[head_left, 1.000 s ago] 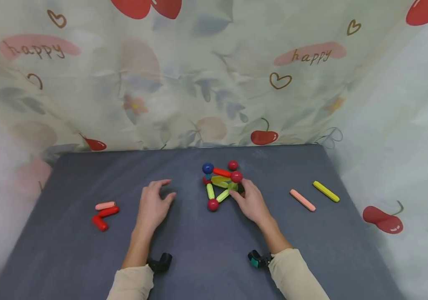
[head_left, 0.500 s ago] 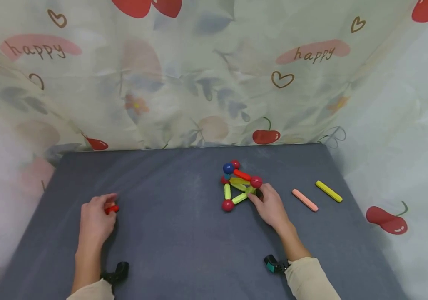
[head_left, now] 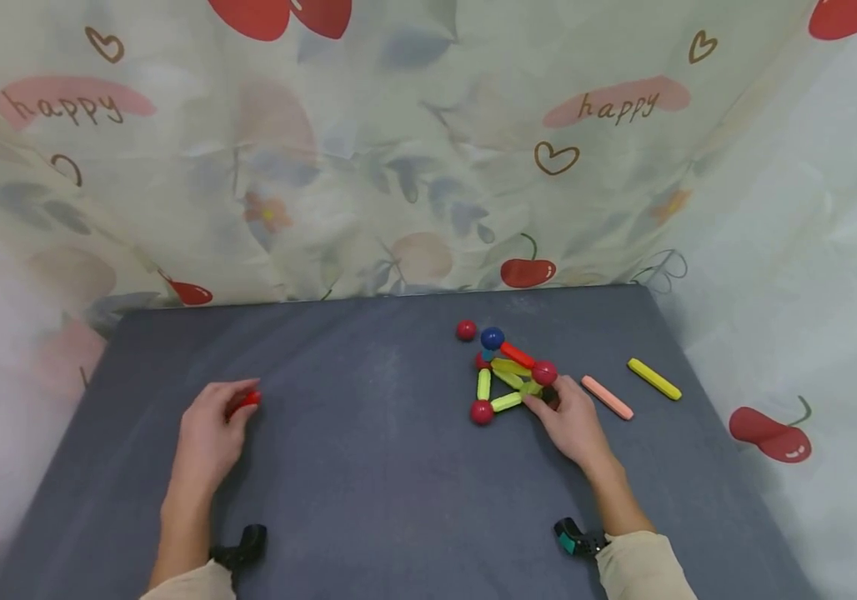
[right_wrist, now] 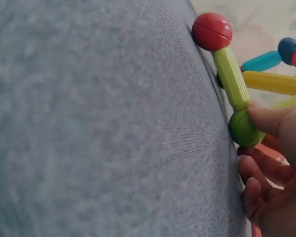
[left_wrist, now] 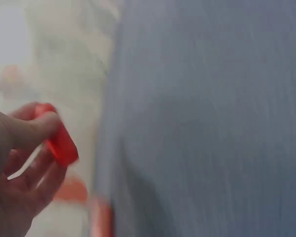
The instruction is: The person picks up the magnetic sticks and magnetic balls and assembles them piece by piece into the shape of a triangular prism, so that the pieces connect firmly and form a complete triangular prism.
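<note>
My left hand (head_left: pixel 211 429) pinches a short red rod (left_wrist: pixel 62 140) between thumb and fingers at the left of the table. On the right, my right hand (head_left: pixel 574 425) grips a magnetic stick-and-ball structure (head_left: pixel 507 402) at its green ball (right_wrist: pixel 245 129). Yellow-green rods join that ball to a red ball (right_wrist: pixel 212 32) at the near corner. Higher up, a red rod (head_left: pixel 518 355) links a blue ball (head_left: pixel 492 338) to another red ball (head_left: pixel 544 372). A blue rod (right_wrist: pixel 261 61) and a yellow rod (right_wrist: pixel 276 83) also belong to the structure.
A loose red ball (head_left: pixel 466 330) lies behind the structure. To its right are a pink rod (head_left: pixel 607 397) and a yellow rod (head_left: pixel 654 379). A blurred pink piece (left_wrist: pixel 101 217) shows low in the left wrist view. Patterned cloth (head_left: pixel 421 167) hangs behind the dark table (head_left: pixel 368 500).
My left hand has gone left to the loose rods, taken a red one and come slightly back right. My right hand has slid the structure rightward, leaving the loose red ball behind.
</note>
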### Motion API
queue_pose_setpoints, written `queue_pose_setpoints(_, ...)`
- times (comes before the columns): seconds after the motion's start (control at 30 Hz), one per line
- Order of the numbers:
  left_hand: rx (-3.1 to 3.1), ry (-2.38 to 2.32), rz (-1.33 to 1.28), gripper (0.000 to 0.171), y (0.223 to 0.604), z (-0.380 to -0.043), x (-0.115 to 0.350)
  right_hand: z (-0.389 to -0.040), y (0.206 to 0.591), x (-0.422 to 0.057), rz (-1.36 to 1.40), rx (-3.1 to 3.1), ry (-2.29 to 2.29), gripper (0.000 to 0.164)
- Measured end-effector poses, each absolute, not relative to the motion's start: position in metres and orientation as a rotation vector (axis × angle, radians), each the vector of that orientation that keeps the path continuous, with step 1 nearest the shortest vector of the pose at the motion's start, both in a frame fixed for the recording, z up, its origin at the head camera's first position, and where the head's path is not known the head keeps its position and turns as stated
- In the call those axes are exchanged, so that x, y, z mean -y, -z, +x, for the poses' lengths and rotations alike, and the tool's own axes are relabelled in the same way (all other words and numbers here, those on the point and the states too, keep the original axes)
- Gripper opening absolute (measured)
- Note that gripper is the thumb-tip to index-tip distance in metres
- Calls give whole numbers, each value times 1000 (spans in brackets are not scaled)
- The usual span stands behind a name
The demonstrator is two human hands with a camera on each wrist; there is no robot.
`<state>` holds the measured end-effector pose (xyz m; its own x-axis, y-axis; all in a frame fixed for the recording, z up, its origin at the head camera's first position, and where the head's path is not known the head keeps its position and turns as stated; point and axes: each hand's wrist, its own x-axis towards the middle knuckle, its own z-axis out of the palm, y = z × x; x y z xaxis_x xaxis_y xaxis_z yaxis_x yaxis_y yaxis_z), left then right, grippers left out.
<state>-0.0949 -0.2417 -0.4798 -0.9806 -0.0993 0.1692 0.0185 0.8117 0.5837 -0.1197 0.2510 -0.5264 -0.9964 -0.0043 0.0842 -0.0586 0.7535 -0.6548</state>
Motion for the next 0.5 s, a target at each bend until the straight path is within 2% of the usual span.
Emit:
queue_pose_setpoints(0.23,2533,1489,-346,31,482,-115,124,-121,529,-258,-16,2839,-1226,34)
queue_pose_setpoints(0.37,2434,1772,-438,27,492,-122,56,-125,529,-258,-53,2858,-1326,33)
queue_pose_setpoints(0.5,2392,1872,-451,27,499,-129,14,-124,529,-259,-82,2867,-1334,33)
